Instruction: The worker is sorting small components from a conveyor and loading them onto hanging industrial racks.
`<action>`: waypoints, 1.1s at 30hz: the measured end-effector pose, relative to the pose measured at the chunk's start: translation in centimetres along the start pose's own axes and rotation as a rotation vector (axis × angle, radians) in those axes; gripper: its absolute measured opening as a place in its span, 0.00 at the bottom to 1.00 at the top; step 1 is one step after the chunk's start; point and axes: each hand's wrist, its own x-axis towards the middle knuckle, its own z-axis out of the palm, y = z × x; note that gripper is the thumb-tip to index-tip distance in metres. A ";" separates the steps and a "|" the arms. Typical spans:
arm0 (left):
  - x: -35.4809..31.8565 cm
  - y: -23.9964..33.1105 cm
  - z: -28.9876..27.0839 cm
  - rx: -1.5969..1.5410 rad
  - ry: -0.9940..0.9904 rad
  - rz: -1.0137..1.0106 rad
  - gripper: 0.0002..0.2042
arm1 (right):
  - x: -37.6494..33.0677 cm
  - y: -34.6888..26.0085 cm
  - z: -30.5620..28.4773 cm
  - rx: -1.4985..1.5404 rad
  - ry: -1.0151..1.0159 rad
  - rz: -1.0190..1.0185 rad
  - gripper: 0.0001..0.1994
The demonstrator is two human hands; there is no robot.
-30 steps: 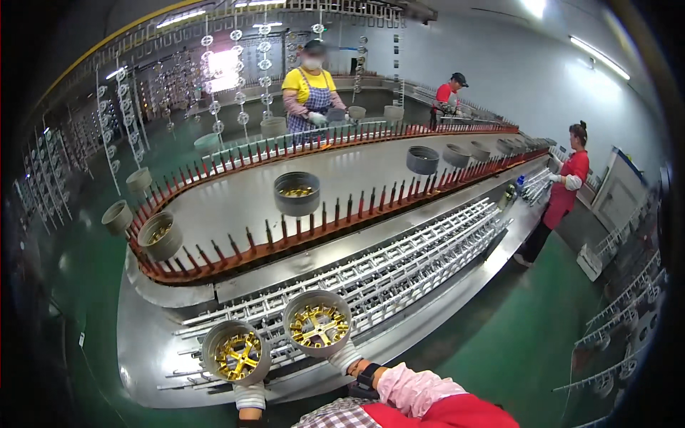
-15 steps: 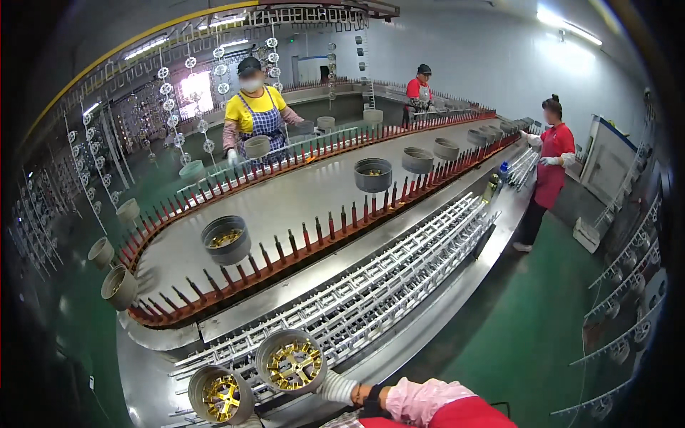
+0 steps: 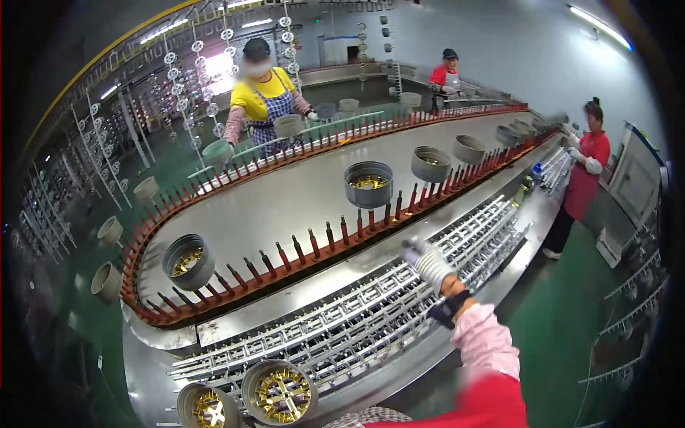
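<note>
My right hand, in a white and grey glove, reaches out over the bundle of metal racks toward the spindle track. Its fingers are smeared by motion, so their pose is unclear, and nothing shows in them. Beyond it on the track, a grey tub with gold parts inside sits above the red spindles. At the lower left, a round grey tub holding gold cross-shaped pieces rests on the racks, beside a second such tub. My left hand is out of the picture.
An oval conveyor with a steel top carries another tub of gold parts and several more tubs. Across it stands a person in a yellow top. Other people in red work at the far end and far right.
My right hand has left the tub at the lower front and swung up and right over the racks. Tubs on the track have shifted left, and the view has turned slightly.
</note>
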 end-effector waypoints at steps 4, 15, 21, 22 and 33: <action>-1.4 0.4 0.0 0.040 -0.055 -0.075 0.13 | 10.6 7.7 -6.8 -0.232 0.322 -0.107 0.21; -5.1 2.1 -2.7 0.059 -0.245 -0.247 0.16 | 25.6 13.1 -7.0 -0.286 0.278 -0.018 0.20; -5.0 4.4 -8.0 0.006 -0.371 -0.183 0.18 | 24.9 9.6 -2.9 -1.570 0.146 -0.083 0.15; -5.4 4.6 -8.2 -0.054 -0.374 -0.187 0.19 | 24.5 9.0 -2.9 -1.597 0.506 -0.334 0.13; -2.3 -0.6 1.0 -0.331 0.169 0.010 0.17 | -0.8 -2.5 1.8 -0.041 -0.087 -0.286 0.04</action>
